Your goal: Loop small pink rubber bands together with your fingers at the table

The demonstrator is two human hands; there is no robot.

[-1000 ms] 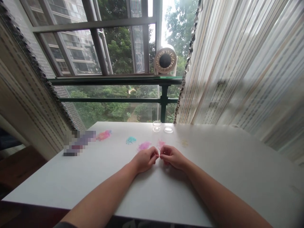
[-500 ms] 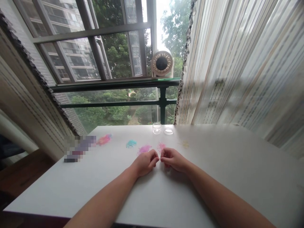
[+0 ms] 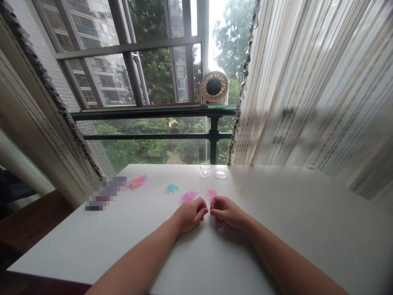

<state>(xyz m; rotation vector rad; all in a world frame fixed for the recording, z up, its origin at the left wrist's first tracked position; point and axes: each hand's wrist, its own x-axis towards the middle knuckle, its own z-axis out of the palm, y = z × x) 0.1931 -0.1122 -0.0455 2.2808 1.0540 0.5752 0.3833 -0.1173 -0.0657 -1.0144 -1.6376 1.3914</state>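
My left hand point(image 3: 193, 214) and my right hand point(image 3: 226, 210) are pinched closed, fingertips nearly touching, over the middle of the white table point(image 3: 172, 262). Whatever lies between the fingertips is too small to make out. Just beyond my left hand is a purple pile of thin strands point(image 3: 188, 196). A pink pile point(image 3: 211, 193) lies beyond my right hand, partly hidden by it. Farther left sits a teal pile point(image 3: 172, 188), and to the right a thin yellow pile point(image 3: 241, 191).
A clear round jar point(image 3: 205, 169) and a clear lid point(image 3: 220, 174) stand at the table's back edge. A pink and orange heap point(image 3: 138, 182) lies at the left, beside a pixelated patch. Behind are a green railing point(image 3: 153, 112), a white fan point(image 3: 214, 87) and curtains.
The whole view has shifted slightly, so everything appears a little lower and to the right. Both hands keep their pinched pose close together.
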